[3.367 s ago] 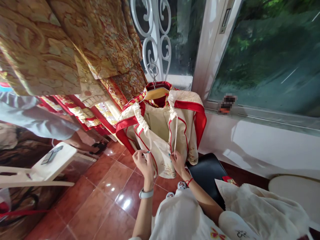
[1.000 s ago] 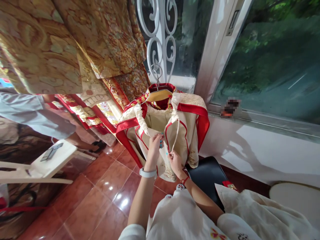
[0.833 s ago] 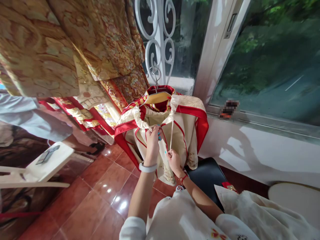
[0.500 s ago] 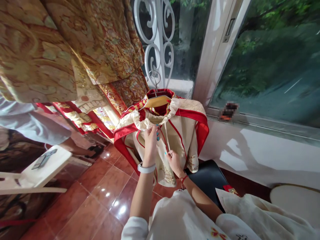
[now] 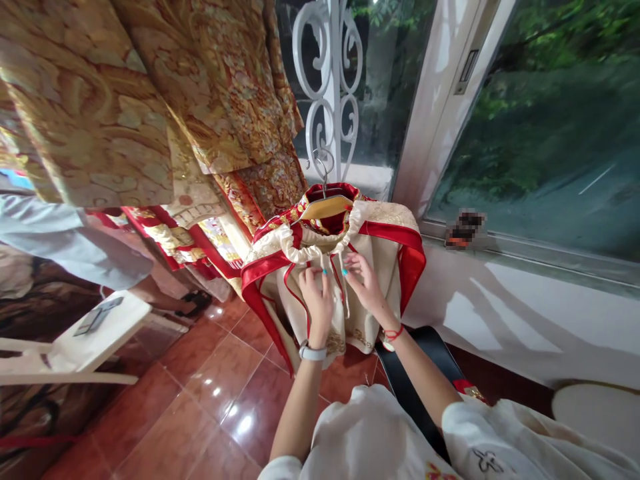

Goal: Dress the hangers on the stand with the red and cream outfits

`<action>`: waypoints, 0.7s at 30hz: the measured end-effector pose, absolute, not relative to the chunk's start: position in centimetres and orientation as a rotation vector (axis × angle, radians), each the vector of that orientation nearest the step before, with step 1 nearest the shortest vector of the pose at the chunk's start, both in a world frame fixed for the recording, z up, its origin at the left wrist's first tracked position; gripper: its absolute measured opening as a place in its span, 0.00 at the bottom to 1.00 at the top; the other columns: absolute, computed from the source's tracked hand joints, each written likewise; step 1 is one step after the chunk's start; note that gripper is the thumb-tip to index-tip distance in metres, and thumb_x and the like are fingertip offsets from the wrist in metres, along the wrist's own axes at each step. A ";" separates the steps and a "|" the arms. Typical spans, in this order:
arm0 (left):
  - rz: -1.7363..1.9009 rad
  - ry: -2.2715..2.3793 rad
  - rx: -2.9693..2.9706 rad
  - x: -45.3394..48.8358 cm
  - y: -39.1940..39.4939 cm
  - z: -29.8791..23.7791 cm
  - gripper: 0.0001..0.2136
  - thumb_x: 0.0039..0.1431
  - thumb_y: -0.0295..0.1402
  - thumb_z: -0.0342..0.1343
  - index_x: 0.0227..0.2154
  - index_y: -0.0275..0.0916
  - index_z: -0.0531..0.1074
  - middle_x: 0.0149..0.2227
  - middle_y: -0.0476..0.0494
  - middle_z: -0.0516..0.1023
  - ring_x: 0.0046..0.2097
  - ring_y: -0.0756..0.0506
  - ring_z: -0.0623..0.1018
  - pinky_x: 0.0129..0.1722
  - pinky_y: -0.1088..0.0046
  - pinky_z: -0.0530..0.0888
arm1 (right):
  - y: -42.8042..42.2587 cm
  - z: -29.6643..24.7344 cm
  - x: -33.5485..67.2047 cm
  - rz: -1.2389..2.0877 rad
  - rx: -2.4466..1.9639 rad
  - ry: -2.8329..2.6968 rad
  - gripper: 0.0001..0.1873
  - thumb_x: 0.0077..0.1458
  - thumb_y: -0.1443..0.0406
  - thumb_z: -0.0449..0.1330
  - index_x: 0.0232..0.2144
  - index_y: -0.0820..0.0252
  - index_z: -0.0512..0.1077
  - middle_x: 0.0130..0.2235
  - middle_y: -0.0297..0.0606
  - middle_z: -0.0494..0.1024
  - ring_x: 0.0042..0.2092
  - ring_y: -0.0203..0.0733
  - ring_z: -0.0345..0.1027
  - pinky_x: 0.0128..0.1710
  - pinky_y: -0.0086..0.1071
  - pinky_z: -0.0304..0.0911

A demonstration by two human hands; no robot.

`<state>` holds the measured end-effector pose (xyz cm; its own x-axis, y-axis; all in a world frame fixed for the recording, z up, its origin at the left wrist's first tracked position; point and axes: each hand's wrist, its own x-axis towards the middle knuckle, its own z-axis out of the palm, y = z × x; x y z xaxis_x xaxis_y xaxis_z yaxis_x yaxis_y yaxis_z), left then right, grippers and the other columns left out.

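A cream and red embroidered garment (image 5: 380,260) hangs on a wooden hanger (image 5: 326,207) hooked to a white scrollwork window grille (image 5: 330,87). My left hand (image 5: 316,300) is closed on the cream front cloth just below the gathered neckline. My right hand (image 5: 364,281) rests beside it, fingers pinched at a thin cream drawstring (image 5: 345,293) that hangs from the neckline. Both hands sit side by side at the garment's chest.
Gold brocade robes (image 5: 125,93) hang at upper left over red-trimmed garments. Another person's sleeve (image 5: 65,240) reaches in from the left above a white stool (image 5: 85,333) with a phone. A black seat (image 5: 415,380) stands below the garment. The floor is red tile.
Both hands rose from the garment's lower hem to its neckline. The right hand came up along the drawstring to the gathered neck, and the neckline is drawn tighter.
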<state>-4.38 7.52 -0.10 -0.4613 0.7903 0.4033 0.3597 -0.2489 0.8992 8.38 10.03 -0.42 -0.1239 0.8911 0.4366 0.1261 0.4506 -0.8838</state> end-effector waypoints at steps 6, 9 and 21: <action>1.628 1.327 1.250 -2.9 4.6 2.4 0.05 0.65 0.35 0.47 0.33 0.43 0.63 0.30 0.47 0.65 0.31 0.46 0.66 0.32 0.71 0.65 | 9.7 3.8 8.3 0.900 -0.950 -1.704 0.14 0.65 0.55 0.50 0.35 0.57 0.67 0.28 0.33 0.70 0.28 0.37 0.64 0.31 0.31 0.60; 1.503 1.295 1.329 -1.8 0.9 3.0 0.05 0.64 0.34 0.49 0.32 0.42 0.67 0.28 0.49 0.66 0.28 0.48 0.64 0.31 0.71 0.62 | 8.1 4.0 9.1 1.087 -0.925 -1.756 0.16 0.66 0.53 0.49 0.31 0.56 0.65 0.23 0.30 0.65 0.24 0.35 0.58 0.27 0.30 0.56; 0.991 1.443 1.979 -4.7 0.0 2.8 0.08 0.58 0.33 0.52 0.24 0.45 0.71 0.23 0.42 0.71 0.27 0.39 0.73 0.31 0.61 0.70 | 7.4 3.7 7.7 1.353 -0.876 -1.789 0.21 0.62 0.49 0.53 0.27 0.58 0.64 0.22 0.27 0.63 0.24 0.32 0.56 0.24 0.27 0.52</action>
<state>-4.70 -0.02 2.80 0.1755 0.9479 0.2660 0.5888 -0.3176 0.7433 7.70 7.45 3.65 -0.5126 0.8469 0.1412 0.0946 0.2192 -0.9711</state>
